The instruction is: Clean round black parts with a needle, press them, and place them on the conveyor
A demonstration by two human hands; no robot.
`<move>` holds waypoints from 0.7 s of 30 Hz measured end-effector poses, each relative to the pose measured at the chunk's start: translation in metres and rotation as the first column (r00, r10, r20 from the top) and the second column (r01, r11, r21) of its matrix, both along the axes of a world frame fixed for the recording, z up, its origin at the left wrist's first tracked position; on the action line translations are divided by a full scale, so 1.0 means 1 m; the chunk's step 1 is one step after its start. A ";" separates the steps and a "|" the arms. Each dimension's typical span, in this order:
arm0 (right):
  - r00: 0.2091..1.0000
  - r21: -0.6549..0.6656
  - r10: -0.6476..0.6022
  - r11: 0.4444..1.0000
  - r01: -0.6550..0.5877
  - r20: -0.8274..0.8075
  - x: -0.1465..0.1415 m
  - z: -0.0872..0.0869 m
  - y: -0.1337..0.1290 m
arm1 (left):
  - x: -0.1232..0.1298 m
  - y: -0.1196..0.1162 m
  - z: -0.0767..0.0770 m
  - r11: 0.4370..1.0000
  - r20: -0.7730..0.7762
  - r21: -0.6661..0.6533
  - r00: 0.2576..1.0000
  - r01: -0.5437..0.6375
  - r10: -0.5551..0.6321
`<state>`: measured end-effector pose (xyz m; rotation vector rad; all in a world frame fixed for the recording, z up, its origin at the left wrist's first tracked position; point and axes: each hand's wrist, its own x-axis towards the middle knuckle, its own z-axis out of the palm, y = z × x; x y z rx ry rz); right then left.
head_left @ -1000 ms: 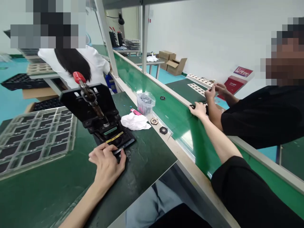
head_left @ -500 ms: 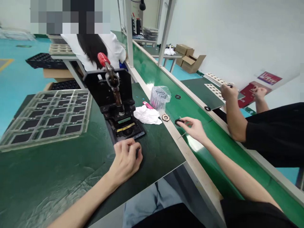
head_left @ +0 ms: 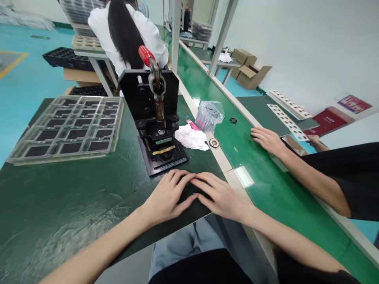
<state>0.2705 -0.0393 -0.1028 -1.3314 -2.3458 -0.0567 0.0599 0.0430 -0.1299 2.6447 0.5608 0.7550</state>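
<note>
The small dark piece (head_left: 194, 193) lies at the near edge of the dark green surface (head_left: 74, 205), so covered by my hands that I cannot make out its shape. My left hand (head_left: 167, 196) and right hand (head_left: 222, 193) lie over it from either side, fingertips almost meeting. The left fingers (head_left: 180, 179) are slightly spread and curved; the right fingers (head_left: 207, 182) lie closer together. I cannot tell whether they pinch the piece or only rest on it. I judge this a handling step at the edge, and the next move calls for a sure grip on the piece. Just beyond stands the black press fixture (head_left: 148, 94) with its red handle (head_left: 146, 55). A white cloth (head_left: 191, 138) lies beside it, and a clear tray (head_left: 68, 130) of dark panels lies to the left. A co-worker's hand (head_left: 268, 141) rests at the green conveyor belt (head_left: 260, 185).
</note>
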 end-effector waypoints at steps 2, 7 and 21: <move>0.987 0.037 -0.050 0.998 0.057 -0.152 0.019 0.010 -0.011 | -0.001 -0.002 0.000 1.000 -0.056 0.016 0.998 0.007 -0.006; 0.860 0.263 -0.354 0.847 0.461 -0.368 0.072 0.001 -0.036 | -0.002 -0.003 -0.002 0.999 -0.081 0.011 0.996 0.044 -0.043; 0.840 -0.063 -0.407 0.908 0.413 -0.358 0.086 -0.021 -0.020 | -0.007 0.008 0.014 0.945 -0.038 -0.316 0.997 -0.080 0.072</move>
